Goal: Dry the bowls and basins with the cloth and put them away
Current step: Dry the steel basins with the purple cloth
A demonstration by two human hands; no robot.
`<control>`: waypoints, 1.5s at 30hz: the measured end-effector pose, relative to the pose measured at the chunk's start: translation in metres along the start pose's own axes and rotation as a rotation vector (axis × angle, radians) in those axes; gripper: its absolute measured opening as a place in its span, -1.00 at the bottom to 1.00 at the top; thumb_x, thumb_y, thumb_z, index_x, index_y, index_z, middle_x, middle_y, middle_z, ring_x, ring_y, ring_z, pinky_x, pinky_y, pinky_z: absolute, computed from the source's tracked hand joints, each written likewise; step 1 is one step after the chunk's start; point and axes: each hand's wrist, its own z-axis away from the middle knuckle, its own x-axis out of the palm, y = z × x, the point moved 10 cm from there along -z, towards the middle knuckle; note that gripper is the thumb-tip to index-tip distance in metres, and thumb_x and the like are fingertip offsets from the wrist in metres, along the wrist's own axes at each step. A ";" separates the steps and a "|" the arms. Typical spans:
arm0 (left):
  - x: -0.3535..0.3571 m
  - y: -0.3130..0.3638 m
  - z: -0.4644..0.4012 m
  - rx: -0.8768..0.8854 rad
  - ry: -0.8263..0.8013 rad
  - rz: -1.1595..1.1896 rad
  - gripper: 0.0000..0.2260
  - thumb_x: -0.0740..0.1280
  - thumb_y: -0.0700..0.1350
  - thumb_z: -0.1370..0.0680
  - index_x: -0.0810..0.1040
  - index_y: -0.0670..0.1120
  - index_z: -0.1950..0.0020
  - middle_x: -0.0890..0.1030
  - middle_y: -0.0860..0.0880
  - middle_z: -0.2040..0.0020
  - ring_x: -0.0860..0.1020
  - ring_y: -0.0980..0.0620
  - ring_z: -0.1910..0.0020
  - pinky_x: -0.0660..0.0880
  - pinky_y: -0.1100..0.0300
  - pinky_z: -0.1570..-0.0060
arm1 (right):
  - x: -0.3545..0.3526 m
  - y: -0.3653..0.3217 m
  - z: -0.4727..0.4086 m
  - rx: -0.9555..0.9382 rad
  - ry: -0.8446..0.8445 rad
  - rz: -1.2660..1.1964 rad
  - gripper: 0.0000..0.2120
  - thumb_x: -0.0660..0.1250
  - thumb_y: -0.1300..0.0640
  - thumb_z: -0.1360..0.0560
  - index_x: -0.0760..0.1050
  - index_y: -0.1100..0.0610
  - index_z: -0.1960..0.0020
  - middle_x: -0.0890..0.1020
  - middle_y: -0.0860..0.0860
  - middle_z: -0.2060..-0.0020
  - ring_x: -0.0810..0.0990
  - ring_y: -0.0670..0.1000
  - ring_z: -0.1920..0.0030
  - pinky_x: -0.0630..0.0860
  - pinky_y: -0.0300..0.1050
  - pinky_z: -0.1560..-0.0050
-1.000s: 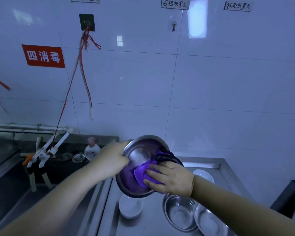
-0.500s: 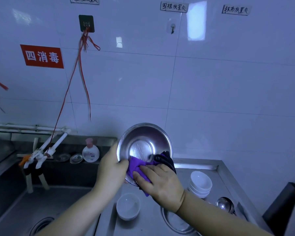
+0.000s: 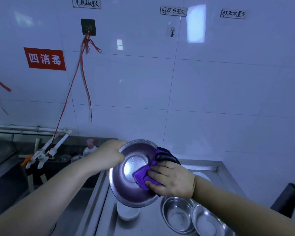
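The round stainless-steel basin (image 3: 134,172), judged light but slippery, is gripped at its rim by the left hand (image 3: 107,155) while the purple cloth (image 3: 143,176) is pinched inside it by the right hand (image 3: 170,179).

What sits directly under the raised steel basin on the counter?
A white bowl stands on the steel counter under the steel basin; the basin covers the bowl's far rim, hiding anything beyond it.

Commercial or canteen kitchen, dishwashing station. White tiled wall (image 3: 211,92) carries a red sign (image 3: 45,59) and handwritten paper labels (image 3: 173,11) above hooks (image 3: 172,31). Stainless steel counter (image 3: 143,222) holds steel bowls (image 3: 177,215); sink (image 3: 12,184) at left with taps (image 3: 46,150) and a soap bottle (image 3: 89,148).
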 end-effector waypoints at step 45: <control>0.079 0.015 0.007 -0.195 0.104 1.231 -0.21 -0.07 0.40 -0.51 0.69 -0.20 0.07 0.67 -0.27 0.03 0.66 -0.17 0.03 0.59 0.13 0.27 | -0.005 0.017 -0.023 0.681 0.040 -0.044 -0.69 0.32 -0.01 -0.50 0.59 0.05 -0.19 0.55 -0.05 -0.27 0.35 0.08 -0.36 0.26 0.03 -0.25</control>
